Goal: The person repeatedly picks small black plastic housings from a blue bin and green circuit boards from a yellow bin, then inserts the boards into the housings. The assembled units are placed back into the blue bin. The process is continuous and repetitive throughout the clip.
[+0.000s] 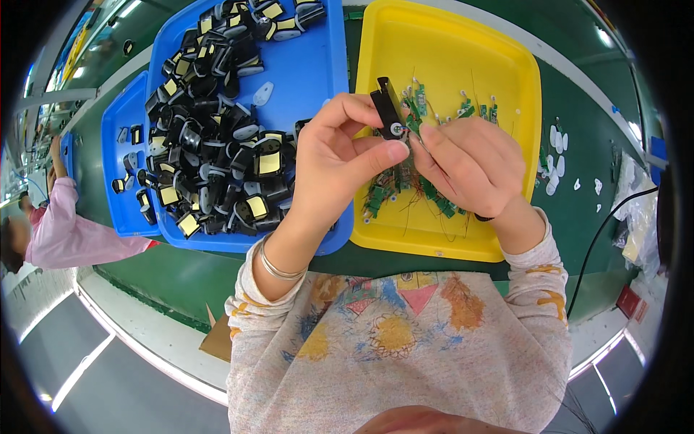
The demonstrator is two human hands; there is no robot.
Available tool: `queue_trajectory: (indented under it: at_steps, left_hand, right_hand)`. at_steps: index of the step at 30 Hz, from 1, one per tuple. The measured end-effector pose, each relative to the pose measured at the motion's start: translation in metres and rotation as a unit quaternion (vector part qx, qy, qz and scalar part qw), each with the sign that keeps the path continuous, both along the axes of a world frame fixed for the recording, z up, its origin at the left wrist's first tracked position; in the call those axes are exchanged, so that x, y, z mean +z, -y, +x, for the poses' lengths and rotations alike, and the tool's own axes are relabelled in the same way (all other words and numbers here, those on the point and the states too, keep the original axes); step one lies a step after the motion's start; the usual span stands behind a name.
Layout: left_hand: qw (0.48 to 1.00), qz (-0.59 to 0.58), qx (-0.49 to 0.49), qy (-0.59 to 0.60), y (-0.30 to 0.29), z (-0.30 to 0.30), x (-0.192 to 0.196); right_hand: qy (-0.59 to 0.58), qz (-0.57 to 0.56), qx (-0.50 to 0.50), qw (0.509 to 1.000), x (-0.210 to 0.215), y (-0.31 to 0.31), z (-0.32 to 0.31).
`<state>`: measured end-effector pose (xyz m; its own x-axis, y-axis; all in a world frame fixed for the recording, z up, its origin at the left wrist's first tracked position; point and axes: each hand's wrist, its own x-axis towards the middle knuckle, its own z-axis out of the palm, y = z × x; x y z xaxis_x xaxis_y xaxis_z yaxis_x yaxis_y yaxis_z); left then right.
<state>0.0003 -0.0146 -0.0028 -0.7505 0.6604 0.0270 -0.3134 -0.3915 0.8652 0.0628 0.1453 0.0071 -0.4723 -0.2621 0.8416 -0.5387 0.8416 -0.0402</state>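
Between thumb and fingers my left hand [340, 145] grips a black plastic housing [389, 105], tilted upright, with a small round light-coloured part near its lower end. My right hand [470, 163] is close beside it, thumb and forefinger pinched at that lower end. What the right fingers hold is mostly hidden; a green circuit board [413, 110] shows just past the fingertips, and I cannot tell whether it is held. Both hands are over the yellow tray [448, 36], where several small green boards with thin wires [439, 199] lie below and behind them.
A large blue tray [307, 79] at left holds a heap of black housings with pale yellow pads [217, 145]. A smaller blue tray [116, 210] holds a few more. White oval pieces [555, 163] and clear plastic bags [635, 210] lie at right near a black cable [584, 253]. Another person [72, 217] sits far left.
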Motion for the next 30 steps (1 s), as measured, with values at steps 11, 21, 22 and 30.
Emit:
queue_trajectory:
  at_steps: [11, 21, 22, 30]
  left_hand:
    - [1.0, -0.009, 0.004, 0.021, 0.0012, 0.0021, 0.0034]
    - [0.999, -0.038, -0.001, -0.034, 0.004, 0.0004, 0.0021]
    - [0.999, -0.034, -0.002, -0.038, 0.0044, 0.0003, 0.0009]
    - [0.999, -0.028, 0.014, -0.032, 0.0039, 0.0021, 0.0008]
  right_hand:
    - [-0.015, 0.035, 0.005, 0.999, 0.0019, 0.0012, -0.0017]
    - [0.005, 0.01, 0.027, 1.0, 0.0029, 0.0043, 0.0]
    - [0.009, 0.004, 0.035, 0.999, 0.0028, 0.0044, 0.0]
    - [0.027, -0.039, 0.042, 0.998, 0.0008, 0.0026, 0.0016]
